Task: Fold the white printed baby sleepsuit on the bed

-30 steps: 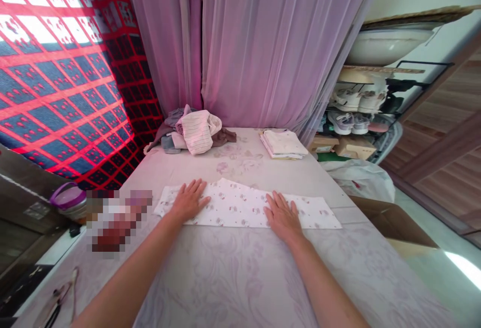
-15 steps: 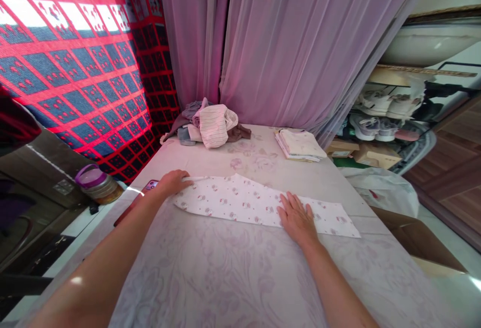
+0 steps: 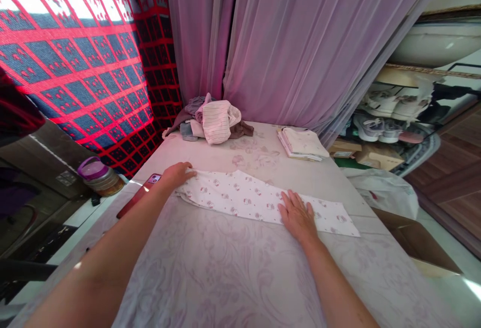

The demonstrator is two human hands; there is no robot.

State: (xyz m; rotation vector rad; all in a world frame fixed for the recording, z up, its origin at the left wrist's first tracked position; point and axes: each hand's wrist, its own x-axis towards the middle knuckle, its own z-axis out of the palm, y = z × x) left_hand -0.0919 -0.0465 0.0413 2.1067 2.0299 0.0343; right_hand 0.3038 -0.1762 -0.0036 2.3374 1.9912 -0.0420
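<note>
A bed [image 3: 210, 278] with a pale floral sheet fills most of the view, and across its middle lies a long, narrow printed garment [image 3: 259, 200], already folded lengthwise and running from left to right. The work in hand looks like folding: the strip is being smoothed flat, and the likely next fold would call for lifting one end and carrying it squarely over the other so the edges meet. At the far end of the bed, a loose pile of clothes [image 3: 212, 120] sits on the left and a neat folded stack [image 3: 302, 143] on the right, well apart from the strip. A phone [image 3: 140, 193] lies at the left edge of the bed, just beside the garment's left end. The left hand [image 3: 176, 174] reaches out with the arm nearly straight, fingers curled narrowly at the garment's left end; whether it pinches the cloth cannot be told. The right hand [image 3: 297, 213] lies palm down, fingers spread wide, pressing the cloth right of middle.
</note>
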